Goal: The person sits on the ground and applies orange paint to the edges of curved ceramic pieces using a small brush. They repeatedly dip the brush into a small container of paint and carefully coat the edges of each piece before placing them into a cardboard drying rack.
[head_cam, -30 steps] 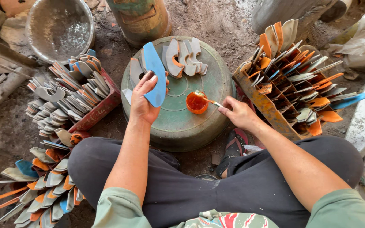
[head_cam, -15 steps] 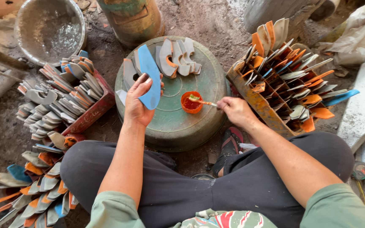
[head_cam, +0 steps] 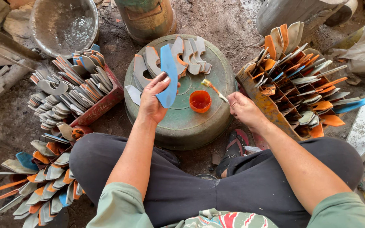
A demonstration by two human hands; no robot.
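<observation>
My left hand (head_cam: 152,98) holds a blue-painted curved metal blade (head_cam: 168,76) upright over a round green drum top (head_cam: 182,122). My right hand (head_cam: 242,108) grips a small brush (head_cam: 213,88), its tip lifted just above and to the right of a small orange cup of paint (head_cam: 200,101) standing on the drum. Several grey blades with orange edges (head_cam: 182,57) lie on the far part of the drum.
A crate of grey blades (head_cam: 74,84) stands at left, with more blades fanned on the ground (head_cam: 39,181) at lower left. A slotted rack of orange, grey and blue blades (head_cam: 300,84) stands at right. A metal bowl (head_cam: 64,23) and a green cylinder (head_cam: 146,17) sit farther off.
The brush has come out of the orange paint cup and now points up and left above it. The blue blade stays in my left hand.
</observation>
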